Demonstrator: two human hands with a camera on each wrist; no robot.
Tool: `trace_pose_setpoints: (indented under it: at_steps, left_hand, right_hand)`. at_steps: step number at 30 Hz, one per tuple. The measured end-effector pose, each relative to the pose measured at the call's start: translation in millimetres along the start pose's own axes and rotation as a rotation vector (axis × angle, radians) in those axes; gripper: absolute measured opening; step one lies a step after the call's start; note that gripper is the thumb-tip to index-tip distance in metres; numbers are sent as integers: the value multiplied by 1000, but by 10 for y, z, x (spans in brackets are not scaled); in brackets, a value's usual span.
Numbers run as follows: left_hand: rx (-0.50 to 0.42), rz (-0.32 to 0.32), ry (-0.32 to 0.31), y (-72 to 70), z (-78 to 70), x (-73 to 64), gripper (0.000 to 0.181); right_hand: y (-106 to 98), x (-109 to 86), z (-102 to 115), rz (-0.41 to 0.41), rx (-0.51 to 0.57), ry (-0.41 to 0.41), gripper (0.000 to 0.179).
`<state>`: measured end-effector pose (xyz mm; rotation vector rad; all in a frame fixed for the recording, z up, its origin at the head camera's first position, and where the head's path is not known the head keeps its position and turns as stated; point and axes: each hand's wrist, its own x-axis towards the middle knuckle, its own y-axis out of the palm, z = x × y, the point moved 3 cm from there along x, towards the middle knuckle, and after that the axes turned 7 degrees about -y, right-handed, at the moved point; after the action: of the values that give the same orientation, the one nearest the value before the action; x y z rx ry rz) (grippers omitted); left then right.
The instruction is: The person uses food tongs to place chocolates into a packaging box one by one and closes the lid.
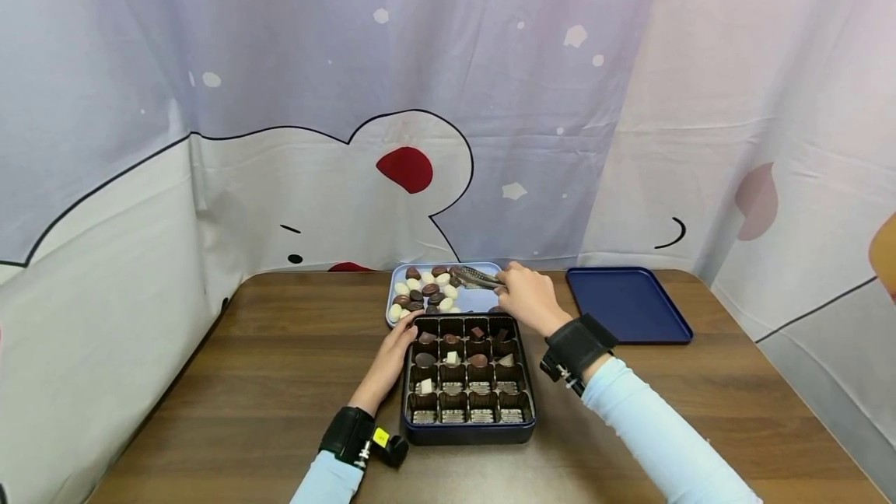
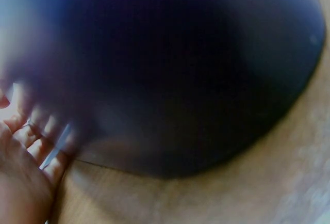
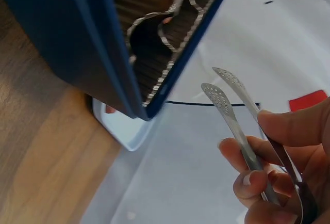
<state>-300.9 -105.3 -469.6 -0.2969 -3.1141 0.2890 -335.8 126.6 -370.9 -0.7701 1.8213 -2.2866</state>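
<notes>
A pale lilac and white curtain (image 1: pixel 518 61) with cartoon outlines, light spots and red patches hangs behind a wood-grain desk (image 1: pixel 301 387). Two light blue sleeves (image 1: pixel 658 426) reach in from the near side. Between them sits a deep, dark box (image 1: pixel 470 435) divided into four rows of four compartments. To its right, near the far edge of the desk, lies a shallow navy tray (image 1: pixel 627 306). Just behind the box is a light blue tray (image 1: pixel 479 301), its near part hidden by the box.

The right hand (image 1: pixel 530 299) is over the light blue tray's right side, its grip curled around metal tongs (image 1: pixel 479 279); the right wrist view shows their perforated tips apart. The left hand (image 1: pixel 387 360) rests against the box's left wall near the far corner, its grip relaxed, with fingers laid along the side; the left wrist view is blurred. Each wrist wears a black band (image 1: pixel 579 344).

Smallest are the chocolates (image 1: pixel 429 289), white, milk-brown and dark, clustered on the light blue tray's left half. More pieces sit in the box's two far rows, and a white piece (image 1: pixel 425 386) lies in the leftmost compartment of the third.
</notes>
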Motion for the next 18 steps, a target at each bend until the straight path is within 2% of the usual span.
trace_pose_setpoints:
  at_steps: [3, 7, 12, 18]
  left_hand:
    - [-3, -2, 1, 4, -7, -2, 43]
    - [0, -3, 1, 9, -14, -5, 43]
    - [2, 5, -32, 11, -12, -12, 45]
    - [12, 3, -26, 4, -5, -16, 45]
  right_hand:
    - [99, 75, -9, 48, -16, 4, 16]
    - [231, 153, -15, 97, -48, -7, 25]
    - [339, 195, -31, 132, -71, 0, 34]
    - [409, 191, -53, 132, -66, -8, 24]
